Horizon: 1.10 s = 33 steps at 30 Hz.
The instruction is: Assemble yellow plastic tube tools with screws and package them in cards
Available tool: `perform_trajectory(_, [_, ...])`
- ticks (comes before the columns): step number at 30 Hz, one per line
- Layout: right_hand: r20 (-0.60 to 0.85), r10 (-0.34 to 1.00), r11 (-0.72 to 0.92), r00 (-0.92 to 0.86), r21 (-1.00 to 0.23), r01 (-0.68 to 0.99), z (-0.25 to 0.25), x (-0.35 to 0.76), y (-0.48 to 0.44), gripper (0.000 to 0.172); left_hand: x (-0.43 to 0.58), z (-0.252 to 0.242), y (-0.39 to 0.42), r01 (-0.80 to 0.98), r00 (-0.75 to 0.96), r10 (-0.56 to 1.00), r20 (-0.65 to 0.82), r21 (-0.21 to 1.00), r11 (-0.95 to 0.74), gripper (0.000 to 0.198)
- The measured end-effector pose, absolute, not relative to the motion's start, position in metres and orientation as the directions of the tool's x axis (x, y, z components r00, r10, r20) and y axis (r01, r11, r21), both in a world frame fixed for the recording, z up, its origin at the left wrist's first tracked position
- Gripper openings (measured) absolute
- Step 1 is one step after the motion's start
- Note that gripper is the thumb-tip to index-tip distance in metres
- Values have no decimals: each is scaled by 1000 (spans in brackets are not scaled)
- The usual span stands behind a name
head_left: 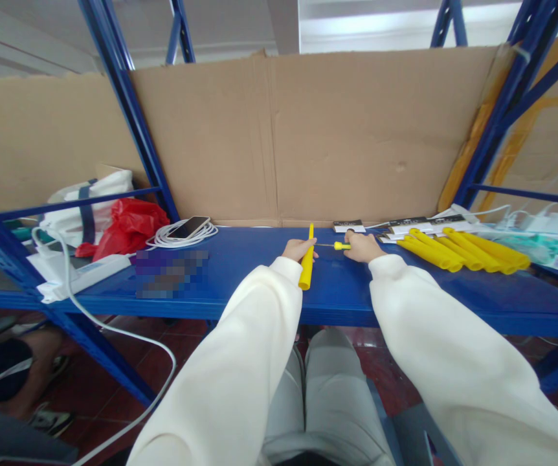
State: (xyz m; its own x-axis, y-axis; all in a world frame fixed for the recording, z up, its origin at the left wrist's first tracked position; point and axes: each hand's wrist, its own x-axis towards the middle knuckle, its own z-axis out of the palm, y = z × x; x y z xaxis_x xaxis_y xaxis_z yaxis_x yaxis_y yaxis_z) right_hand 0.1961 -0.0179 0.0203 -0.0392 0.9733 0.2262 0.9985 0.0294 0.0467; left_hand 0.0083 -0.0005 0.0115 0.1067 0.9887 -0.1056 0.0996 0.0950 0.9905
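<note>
My left hand (296, 248) is closed around a long yellow tapered tube (307, 264), which stands nearly upright on the blue shelf (240, 272). My right hand (362, 246) grips a small screwdriver with a yellow handle (341, 246), its thin metal shaft pointing left toward the tube. Both arms wear white sleeves. A row of several more yellow tubes (458, 251) lies on the shelf to the right of my right hand.
A phone on a coiled white cable (185, 231), a red bag (128, 226), a white bag and a power strip (82, 275) lie at left. Small black-and-white boxes (408, 225) and cables sit at the back right. Cardboard (318, 136) backs the shelf. Another person's legs show at lower left.
</note>
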Motion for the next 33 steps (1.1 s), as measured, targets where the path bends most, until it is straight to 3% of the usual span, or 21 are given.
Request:
perform_trajectory(11, [221,975,12,-16,19,1000,21,200,-16,32,8,8,5,95,89,992,-91,992,82,25])
perform_trajectory(20, [244,956,184,-162,-67,981,18,198,-14,27,10,15,-3,58,118,993,-20,998,13,22])
perform_trajectory(27, [443,854,407,-273,-242,881,8,191,-4,26,13,22,-14,67,273,962,-15,998,-3,25])
perform_trajectory(33, [476,823,475,-310,-275,836,7,186,-3,17,14,22,-16,69,331,943,-25,998,2,23])
